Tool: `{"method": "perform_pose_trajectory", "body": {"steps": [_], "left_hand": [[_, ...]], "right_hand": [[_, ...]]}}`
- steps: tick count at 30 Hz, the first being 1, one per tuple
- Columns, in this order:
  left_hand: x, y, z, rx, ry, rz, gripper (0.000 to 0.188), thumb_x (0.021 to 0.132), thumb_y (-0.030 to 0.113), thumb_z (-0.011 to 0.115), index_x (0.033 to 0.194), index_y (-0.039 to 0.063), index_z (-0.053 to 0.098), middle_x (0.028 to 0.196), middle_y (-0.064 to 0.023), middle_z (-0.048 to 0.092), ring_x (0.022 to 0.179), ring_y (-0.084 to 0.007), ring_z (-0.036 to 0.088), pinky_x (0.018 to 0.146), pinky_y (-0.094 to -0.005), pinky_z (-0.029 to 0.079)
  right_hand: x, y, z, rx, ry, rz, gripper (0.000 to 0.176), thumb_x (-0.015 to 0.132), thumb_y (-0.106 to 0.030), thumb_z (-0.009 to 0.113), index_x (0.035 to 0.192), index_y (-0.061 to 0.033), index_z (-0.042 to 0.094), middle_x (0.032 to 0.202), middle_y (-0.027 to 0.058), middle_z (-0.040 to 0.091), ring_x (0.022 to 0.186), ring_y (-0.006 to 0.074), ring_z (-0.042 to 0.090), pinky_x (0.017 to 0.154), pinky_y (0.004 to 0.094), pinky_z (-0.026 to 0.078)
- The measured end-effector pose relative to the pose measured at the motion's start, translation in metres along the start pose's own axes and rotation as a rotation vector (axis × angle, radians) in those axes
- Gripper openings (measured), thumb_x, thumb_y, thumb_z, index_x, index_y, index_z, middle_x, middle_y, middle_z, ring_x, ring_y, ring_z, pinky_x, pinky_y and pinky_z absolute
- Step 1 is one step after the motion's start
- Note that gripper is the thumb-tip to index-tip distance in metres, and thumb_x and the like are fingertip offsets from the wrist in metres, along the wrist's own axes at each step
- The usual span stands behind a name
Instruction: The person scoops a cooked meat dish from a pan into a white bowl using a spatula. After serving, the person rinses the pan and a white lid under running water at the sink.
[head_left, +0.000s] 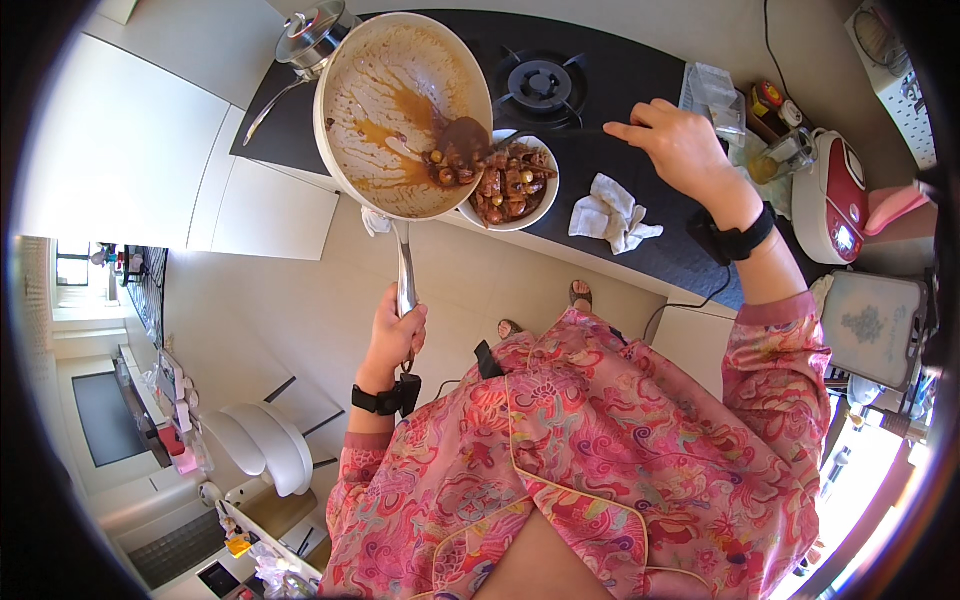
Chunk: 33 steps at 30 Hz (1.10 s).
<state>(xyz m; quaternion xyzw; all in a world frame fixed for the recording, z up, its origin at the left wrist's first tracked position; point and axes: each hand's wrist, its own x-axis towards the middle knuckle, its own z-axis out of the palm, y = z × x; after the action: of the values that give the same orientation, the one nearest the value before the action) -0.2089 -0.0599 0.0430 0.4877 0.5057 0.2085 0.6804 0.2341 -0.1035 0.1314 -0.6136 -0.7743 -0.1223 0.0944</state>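
My left hand (396, 326) grips the metal handle of a light-coloured frying pan (375, 90), which is tipped toward a white bowl (553, 196). Brown sauce streaks the pan's inside, and a few chunks of food (448, 174) gather at its lower right edge. The bowl holds dark braised pieces (510, 187) with small round yellowish bits among them. In my right hand (667, 142) is the thin dark handle of a spatula (463, 142). Its brown blade lies inside the pan against the food. The pan's rim overlaps the bowl's left side from this angle.
A crumpled pale cloth (613, 214) lies on the black countertop near the bowl. Behind are a gas burner (540, 84) and a lidded steel saucepan (319, 37). At right stand a glass jug (787, 154), a red and white rice cooker (829, 199) and a cutting board (874, 322).
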Motion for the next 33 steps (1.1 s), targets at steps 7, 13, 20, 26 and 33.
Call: {"method": "perform_pose_trajectory", "body": {"steps": [7,13,20,26,33], "left_hand": [[0.004,-0.005,-0.003,-0.01,0.011,-0.001,0.018,0.087,0.001,0.055,0.091,0.008,0.038,0.056,-0.0002,0.042,0.035,-0.0094,0.04,0.032,-0.0256,0.033],[0.005,-0.007,-0.009,0.007,0.026,-0.001,0.019,0.088,0.001,0.055,0.092,0.008,0.038,0.057,0.0,0.042,0.035,-0.0093,0.04,0.032,-0.0252,0.034],[0.006,-0.009,-0.013,0.0,0.038,-0.013,0.019,0.088,0.002,0.055,0.091,0.008,0.038,0.058,-0.0002,0.043,0.035,-0.0092,0.04,0.032,-0.0253,0.033],[0.004,-0.011,-0.017,-0.009,0.056,-0.008,0.018,0.087,0.002,0.055,0.09,0.008,0.038,0.059,-0.0003,0.043,0.035,-0.0091,0.04,0.032,-0.025,0.032],[0.006,-0.011,-0.021,-0.04,0.047,0.001,0.019,0.087,0.001,0.055,0.091,0.008,0.038,0.06,-0.0006,0.044,0.035,-0.009,0.04,0.032,-0.0248,0.033]], "right_hand": [[0.003,0.002,0.008,-0.024,0.0,-0.018,0.04,0.072,-0.002,0.058,0.107,-0.0188,0.068,0.086,0.0008,0.057,0.084,0.0191,0.057,0.064,0.0315,0.052],[0.008,0.007,0.014,-0.036,-0.003,-0.036,0.04,0.072,-0.002,0.059,0.107,-0.0187,0.069,0.086,0.0008,0.057,0.084,0.0191,0.057,0.064,0.0313,0.052],[0.01,0.014,0.019,-0.025,-0.013,-0.029,0.041,0.073,-0.002,0.06,0.108,-0.0201,0.069,0.085,0.0006,0.057,0.084,0.0196,0.057,0.066,0.032,0.052],[0.015,0.016,0.024,-0.03,-0.024,-0.044,0.04,0.073,-0.002,0.06,0.107,-0.0202,0.069,0.085,0.0006,0.057,0.085,0.0195,0.058,0.066,0.0323,0.052],[0.026,0.017,0.022,-0.007,-0.055,-0.067,0.038,0.075,-0.003,0.057,0.108,-0.0191,0.068,0.084,0.0024,0.055,0.083,0.0222,0.057,0.066,0.0343,0.052]]}}
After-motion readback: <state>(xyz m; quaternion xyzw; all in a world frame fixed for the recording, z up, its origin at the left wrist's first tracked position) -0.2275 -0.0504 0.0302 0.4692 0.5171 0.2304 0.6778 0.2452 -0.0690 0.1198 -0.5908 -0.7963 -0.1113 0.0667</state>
